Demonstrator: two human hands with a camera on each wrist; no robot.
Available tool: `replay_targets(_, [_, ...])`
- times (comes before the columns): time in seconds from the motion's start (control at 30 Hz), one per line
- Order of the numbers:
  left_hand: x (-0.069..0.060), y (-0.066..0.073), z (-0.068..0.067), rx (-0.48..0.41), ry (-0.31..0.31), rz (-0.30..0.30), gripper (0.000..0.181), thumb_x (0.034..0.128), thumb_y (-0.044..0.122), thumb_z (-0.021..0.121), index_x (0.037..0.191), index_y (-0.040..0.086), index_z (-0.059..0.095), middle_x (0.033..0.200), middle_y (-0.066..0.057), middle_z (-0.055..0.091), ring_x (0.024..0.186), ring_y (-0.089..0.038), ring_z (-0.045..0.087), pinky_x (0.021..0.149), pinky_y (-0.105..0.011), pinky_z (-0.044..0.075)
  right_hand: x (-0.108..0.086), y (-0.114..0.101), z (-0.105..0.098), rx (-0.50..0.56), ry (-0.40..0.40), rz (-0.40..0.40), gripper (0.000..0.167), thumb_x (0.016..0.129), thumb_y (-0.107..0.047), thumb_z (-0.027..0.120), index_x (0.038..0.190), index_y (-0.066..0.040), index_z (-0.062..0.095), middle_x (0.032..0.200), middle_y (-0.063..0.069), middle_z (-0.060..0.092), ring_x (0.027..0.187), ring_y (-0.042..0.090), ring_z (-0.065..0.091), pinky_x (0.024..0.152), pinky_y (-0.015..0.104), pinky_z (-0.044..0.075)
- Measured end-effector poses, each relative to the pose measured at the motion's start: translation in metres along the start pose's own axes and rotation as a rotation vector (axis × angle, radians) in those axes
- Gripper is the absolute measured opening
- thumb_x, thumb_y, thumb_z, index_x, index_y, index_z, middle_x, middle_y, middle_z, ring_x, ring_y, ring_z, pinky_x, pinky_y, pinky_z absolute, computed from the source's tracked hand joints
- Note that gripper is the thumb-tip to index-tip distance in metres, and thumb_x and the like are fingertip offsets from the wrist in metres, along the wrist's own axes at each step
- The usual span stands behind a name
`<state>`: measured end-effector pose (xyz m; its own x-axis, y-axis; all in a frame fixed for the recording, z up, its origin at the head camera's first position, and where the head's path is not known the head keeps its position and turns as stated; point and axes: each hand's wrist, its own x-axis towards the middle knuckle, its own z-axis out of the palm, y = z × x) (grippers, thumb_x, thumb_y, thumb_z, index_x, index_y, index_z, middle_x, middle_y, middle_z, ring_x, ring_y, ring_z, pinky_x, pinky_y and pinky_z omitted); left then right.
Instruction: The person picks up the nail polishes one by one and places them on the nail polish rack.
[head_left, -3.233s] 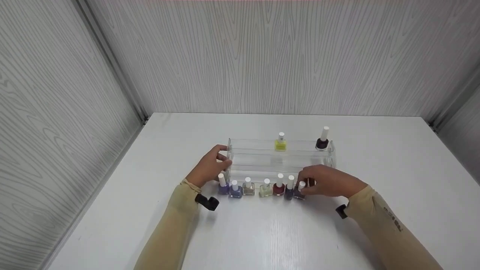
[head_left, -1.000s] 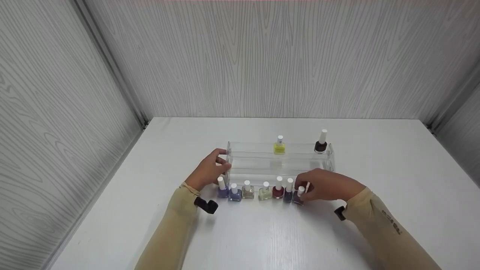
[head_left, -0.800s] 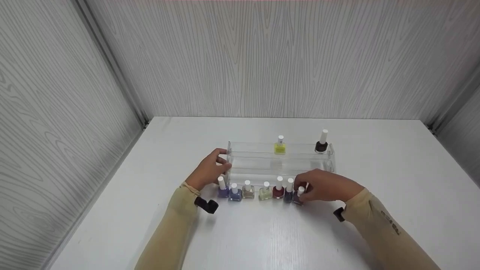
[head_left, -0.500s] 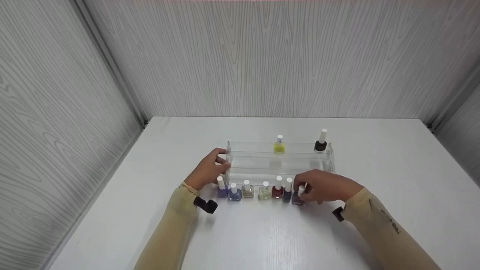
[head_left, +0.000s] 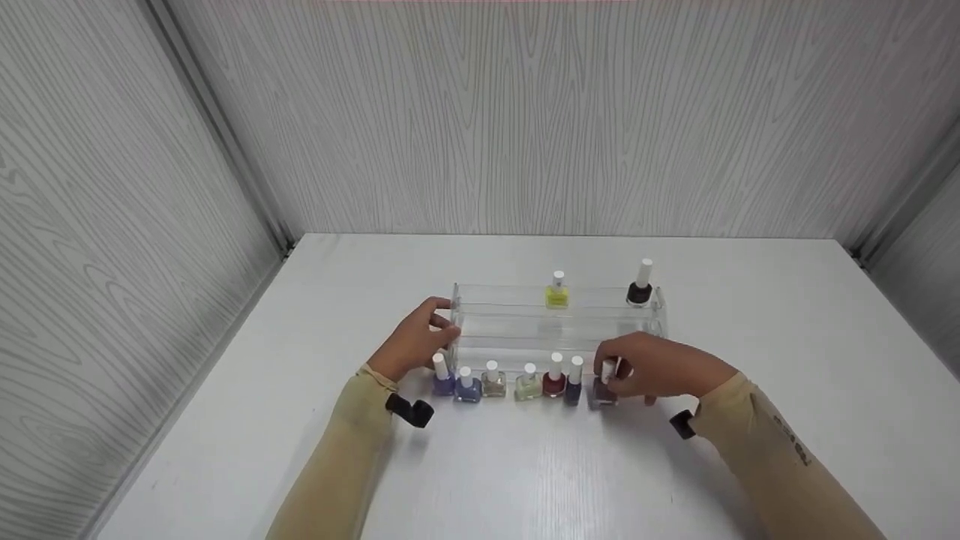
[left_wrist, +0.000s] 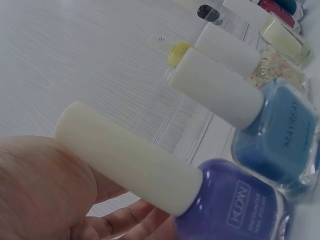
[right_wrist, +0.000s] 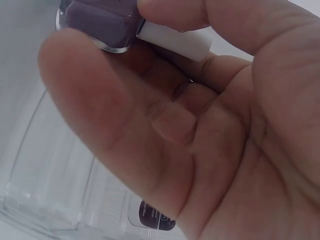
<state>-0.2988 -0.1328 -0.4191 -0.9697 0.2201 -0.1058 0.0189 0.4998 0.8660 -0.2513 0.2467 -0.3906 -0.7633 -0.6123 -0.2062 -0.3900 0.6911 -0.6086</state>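
Observation:
In the head view, my left hand (head_left: 416, 341) grips the left end of a clear acrylic tiered rack (head_left: 517, 326) with thumb and fingers. My right hand (head_left: 660, 366) pinches a dusky purple nail polish bottle (head_left: 603, 393) with a white cap, at the right end of the front row. The right wrist view shows that purple bottle (right_wrist: 102, 22) between thumb and fingers. Leftward from it stand a dark blue bottle (head_left: 574, 391), a red one (head_left: 554, 384), a pale green one (head_left: 529, 387), a glitter one (head_left: 493, 384), a blue one (head_left: 468, 388) and a violet one (left_wrist: 230, 200).
On the rack's top tier stand a yellow nail polish bottle (head_left: 557, 296) and a dark one (head_left: 639, 292). The rack rests on a white table (head_left: 525, 472). White wood-grain panels (head_left: 480, 120) enclose the back and sides.
My right hand has shifted slightly right with the purple bottle, which now stands farther from the dark blue one. The left hand keeps its hold on the rack.

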Motion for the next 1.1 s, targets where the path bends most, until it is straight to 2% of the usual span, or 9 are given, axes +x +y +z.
replay_targets(0.13, [0.000,0.000,0.000,-0.004,0.001,-0.006,0.054,0.1049,0.019,0.062,0.155,0.015,0.041,0.127,-0.015,0.060,0.102,-0.029,0.066,0.064,-0.036,0.059,-0.003,0.000,-0.008,0.041,0.077,0.005,0.024,0.095,-0.004,0.067,0.118,-0.008,0.062,0.104,0.005,0.067,0.086,0.024,0.071,0.059,0.033,0.060])
replay_targets(0.33, [0.002,0.001,0.000,-0.005,0.006,-0.016,0.053,0.1053,0.020,0.061,0.154,0.016,0.042,0.124,-0.013,0.061,0.103,-0.029,0.067,0.065,-0.036,0.059,-0.005,0.000,-0.018,-0.046,0.295,-0.049,0.025,0.093,-0.006,0.071,0.116,-0.007,0.062,0.102,0.002,0.070,0.090,0.017,0.068,0.081,0.037,0.056])
replay_targets(0.5, [0.000,0.001,0.000,-0.012,-0.001,-0.008,0.054,0.1056,0.019,0.061,0.155,0.016,0.040,0.127,-0.014,0.059,0.103,-0.029,0.066,0.065,-0.036,0.058,-0.005,0.001,-0.022,-0.014,0.416,-0.060,0.022,0.093,-0.006,0.072,0.112,-0.008,0.061,0.100,0.005,0.071,0.092,0.019,0.069,0.079,0.038,0.056])
replay_targets(0.7, [-0.002,0.001,-0.001,-0.017,-0.013,-0.012,0.056,0.1057,0.019,0.061,0.157,0.015,0.038,0.130,-0.015,0.057,0.103,-0.028,0.065,0.065,-0.035,0.058,-0.004,0.002,-0.020,0.069,0.491,-0.056,0.021,0.094,-0.004,0.071,0.112,-0.008,0.062,0.111,0.010,0.072,0.100,0.023,0.072,0.080,0.034,0.059])
replay_targets(0.87, [-0.002,0.001,-0.002,-0.019,-0.017,-0.005,0.056,0.1055,0.019,0.061,0.157,0.015,0.039,0.128,-0.015,0.058,0.102,-0.028,0.066,0.066,-0.036,0.059,-0.004,0.000,-0.020,0.140,0.544,-0.088,0.018,0.095,-0.002,0.071,0.111,-0.007,0.065,0.115,0.011,0.070,0.103,0.024,0.073,0.085,0.033,0.060])
replay_targets(1.0, [-0.002,0.002,-0.001,-0.024,-0.013,-0.004,0.056,0.1053,0.019,0.061,0.156,0.015,0.038,0.128,-0.015,0.058,0.103,-0.029,0.066,0.067,-0.037,0.059,-0.001,-0.003,-0.019,0.167,0.588,-0.102,0.018,0.095,-0.003,0.072,0.112,-0.007,0.066,0.115,0.007,0.069,0.110,0.019,0.068,0.098,0.037,0.055])
replay_targets(1.1, [-0.001,0.001,0.001,-0.029,-0.011,-0.010,0.056,0.1049,0.020,0.062,0.156,0.015,0.039,0.129,-0.015,0.058,0.103,-0.030,0.066,0.067,-0.037,0.060,0.001,-0.005,-0.017,0.218,0.601,-0.112,0.022,0.096,-0.004,0.071,0.116,-0.003,0.061,0.114,0.008,0.064,0.112,0.017,0.064,0.103,0.029,0.051])
